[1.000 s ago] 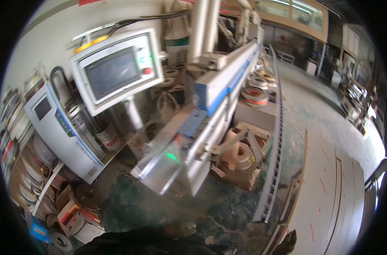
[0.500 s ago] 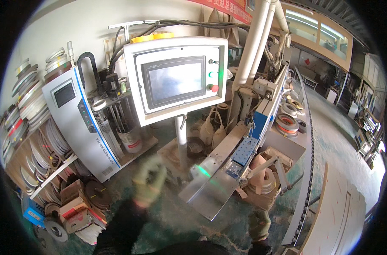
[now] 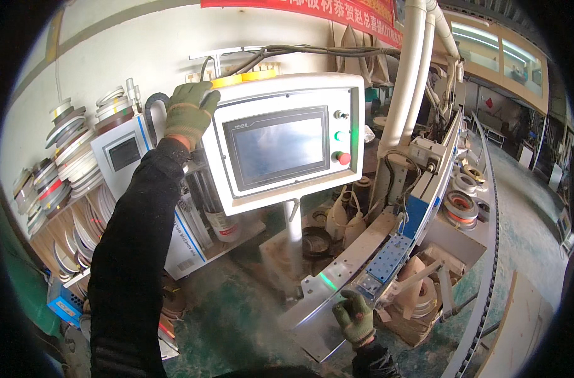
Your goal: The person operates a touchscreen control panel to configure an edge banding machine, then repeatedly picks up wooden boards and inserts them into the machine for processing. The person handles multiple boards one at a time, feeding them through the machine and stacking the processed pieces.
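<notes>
My left hand (image 3: 189, 112), in a green knit glove, is at the upper left corner of a white control panel (image 3: 205, 179). Its fingers bend around the panel's edge, and their tips are partly hidden. Just right of them, yellow rolls (image 3: 243, 79) lie on top of the panel. My right hand (image 3: 355, 320), gloved alike, is over the near end of a machine's metal table (image 3: 309, 321). Its fingers are loosely bent and apart, and I see nothing in them. Whether it touches the metal cannot be told. A blue perforated block (image 3: 389, 258) sits just beyond it.
Edging rolls (image 3: 76, 154) are stacked at left, beside a grey-white cabinet (image 3: 120, 151) with a small screen. More rolls (image 3: 461, 208) lie right of the machine. A long roller rail (image 3: 493, 233) runs along the right, with a board (image 3: 520, 327) nearby. A post (image 3: 293, 233) carries the panel.
My left hand has risen from low beside the post to the panel's upper left corner. My right hand has come up and left to the metal table. The view has shifted.
</notes>
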